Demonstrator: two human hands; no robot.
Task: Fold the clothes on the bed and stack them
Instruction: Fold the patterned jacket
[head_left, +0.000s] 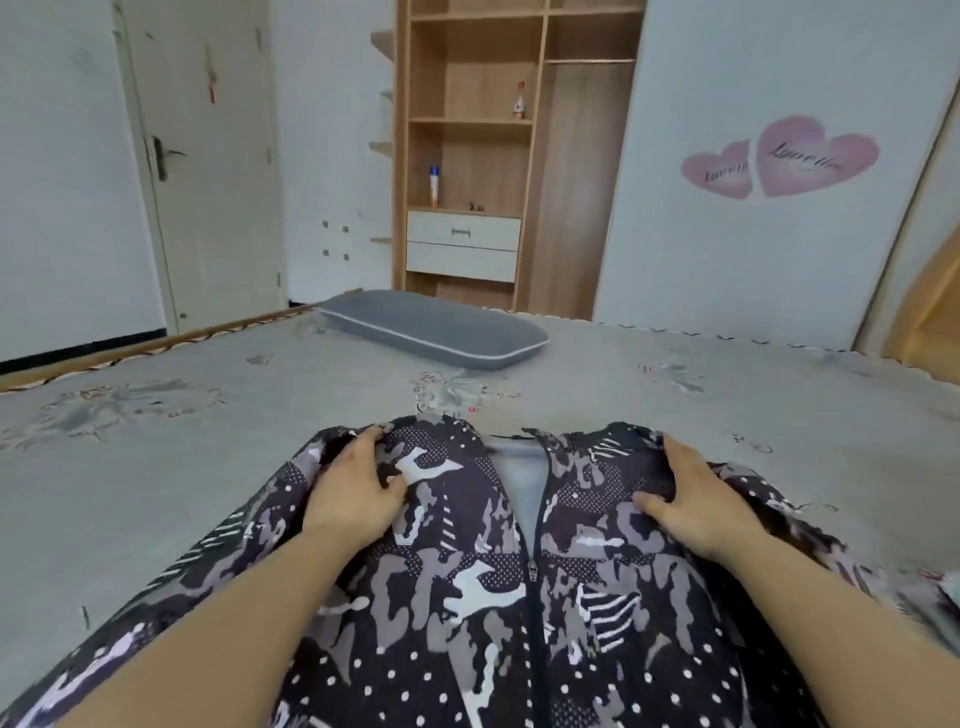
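Observation:
A dark camouflage zip jacket (467, 582) with white dots lies front-up on the bed (182, 467), its zipper half open and the grey lining showing at the collar. My left hand (353, 488) grips the jacket's left shoulder, fingers curled over the fabric edge. At the right shoulder my right hand (696, 499) holds the cloth the same way. Both sleeves trail off toward the lower corners of the view.
A grey pillow (436, 327) lies at the far side of the bed. Beyond it stands a wooden wardrobe (467, 156) with open shelves and two drawers. A white door (208, 156) is at the left, a wall with pink heart stickers (779, 156) at the right.

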